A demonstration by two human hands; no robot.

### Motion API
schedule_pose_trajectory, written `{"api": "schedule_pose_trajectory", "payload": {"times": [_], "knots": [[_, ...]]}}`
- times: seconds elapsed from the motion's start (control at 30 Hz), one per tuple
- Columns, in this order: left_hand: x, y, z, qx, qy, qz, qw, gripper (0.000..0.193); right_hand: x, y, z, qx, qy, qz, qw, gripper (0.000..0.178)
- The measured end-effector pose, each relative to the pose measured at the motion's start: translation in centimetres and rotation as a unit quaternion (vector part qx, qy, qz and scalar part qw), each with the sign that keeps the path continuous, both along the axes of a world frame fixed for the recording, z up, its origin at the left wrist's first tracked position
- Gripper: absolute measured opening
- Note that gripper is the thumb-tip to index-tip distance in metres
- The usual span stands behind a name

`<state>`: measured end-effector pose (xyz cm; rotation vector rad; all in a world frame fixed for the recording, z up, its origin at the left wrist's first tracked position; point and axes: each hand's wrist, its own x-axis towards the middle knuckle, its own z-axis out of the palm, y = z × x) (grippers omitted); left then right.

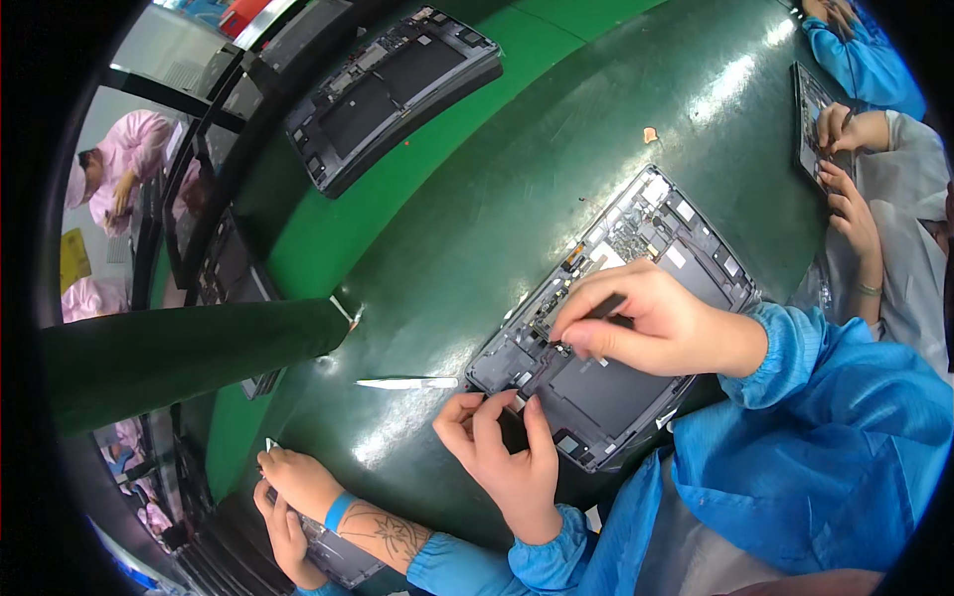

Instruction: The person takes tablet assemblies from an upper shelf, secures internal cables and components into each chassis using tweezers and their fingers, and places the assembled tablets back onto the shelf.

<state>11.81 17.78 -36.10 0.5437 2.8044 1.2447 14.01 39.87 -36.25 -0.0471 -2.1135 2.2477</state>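
An opened dark grey tablet chassis lies on the green work surface, with its circuit boards and black battery panels showing. My right hand is shut on a thin black tool, and the tool's tip touches the parts near the chassis's left end. My left hand pinches the near corner of the chassis, thumb and fingers closed on its edge beside a small white piece. Both my sleeves are blue.
A white flat pry tool lies on the surface left of the chassis. Another opened tablet sits at the back. A co-worker's hands hold a device at lower left. Another person's hands work at the right. A small orange scrap lies beyond.
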Motion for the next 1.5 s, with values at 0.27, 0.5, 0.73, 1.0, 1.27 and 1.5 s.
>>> {"api": "schedule_pose_trajectory", "payload": {"times": [0.27, 0.5, 0.73, 1.0, 1.27, 1.5], "knots": [[-2.4, 0.9, -3.4, 0.044, -0.061, 0.068, 0.995, 0.042, -1.2, -1.1, -3.8, 0.091, 0.059, 0.029, 0.994, 0.015], [-2.9, 1.0, -4.9, 0.102, -0.073, 0.048, 0.991, 0.042, -1.9, -1.1, -5.3, 0.098, 0.09, 0.022, 0.991, 0.014], [-0.9, 0.2, -3.0, -0.001, 0.091, 0.066, 0.994, 0.022, -2.3, -1.2, -5.8, 0.08, 0.088, 0.014, 0.993, 0.014], [-0.1, 3.0, -0.5, 0.096, -0.166, 0.101, 0.976, 0.01, -1.6, 0.0, -4.0, 0.096, 0.1, 0.009, 0.99, 0.014], [-1.4, 3.8, -2.0, -0.033, -0.056, 0.049, 0.997, 0.018, -1.4, 0.5, -4.2, 0.107, 0.142, 0.025, 0.984, 0.013], [-2.2, 4.2, -2.3, -0.047, -0.031, 0.047, 0.997, 0.021, -2.0, 0.7, -4.6, 0.13, 0.154, 0.029, 0.979, 0.011]]}}
